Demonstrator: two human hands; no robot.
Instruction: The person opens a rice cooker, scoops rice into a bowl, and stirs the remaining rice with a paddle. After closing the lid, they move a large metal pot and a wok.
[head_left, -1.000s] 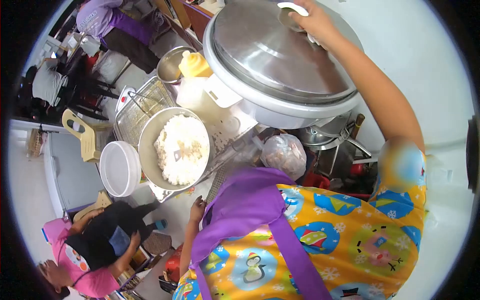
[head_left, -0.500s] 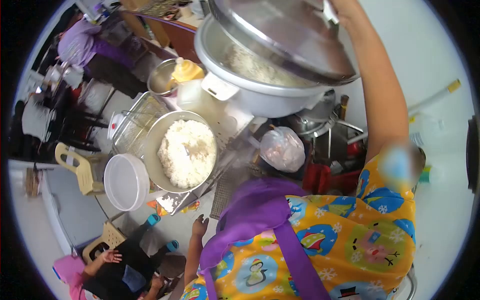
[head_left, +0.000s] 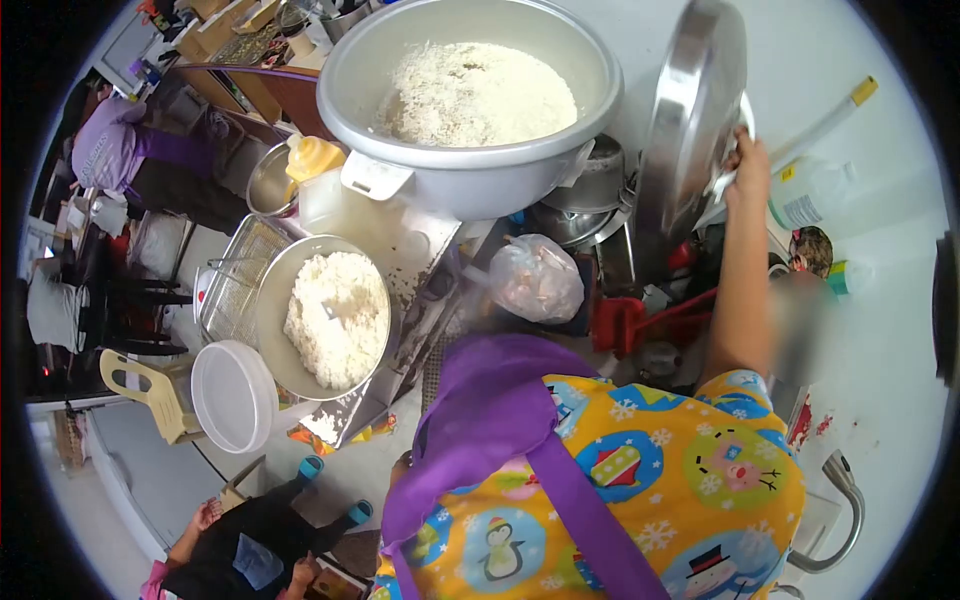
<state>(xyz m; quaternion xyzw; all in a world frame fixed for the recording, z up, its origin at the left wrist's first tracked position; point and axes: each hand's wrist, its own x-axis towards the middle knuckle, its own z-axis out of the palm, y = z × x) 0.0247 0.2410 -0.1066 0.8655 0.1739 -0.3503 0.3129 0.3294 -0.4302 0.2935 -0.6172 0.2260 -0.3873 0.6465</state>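
My right hand (head_left: 745, 165) is closed around the white handle of a large metal lid (head_left: 683, 110), which it holds up nearly on edge at the right of the big pot. The big grey pot (head_left: 470, 178) stands uncovered, with white rice (head_left: 485, 95) inside. A smaller pot (head_left: 268, 320) to the left also holds white rice (head_left: 340, 320), with a small pale utensil part showing on top. Only a sliver of my left hand (head_left: 403, 459) shows beside the purple apron, and its fingers are hidden.
A tied plastic bag (head_left: 535, 280) lies in front of the big pot. Around the small pot are a wire basket (head_left: 238, 275), a round translucent tub (head_left: 232, 395) and a yellow-topped bottle (head_left: 315, 160). One person (head_left: 250, 530) sits lower left; another (head_left: 120, 150) bends at upper left.
My right hand has swung the lid off the big pot to the right and down, exposing the rice. My left hand has slipped mostly behind the apron. The view has shifted.
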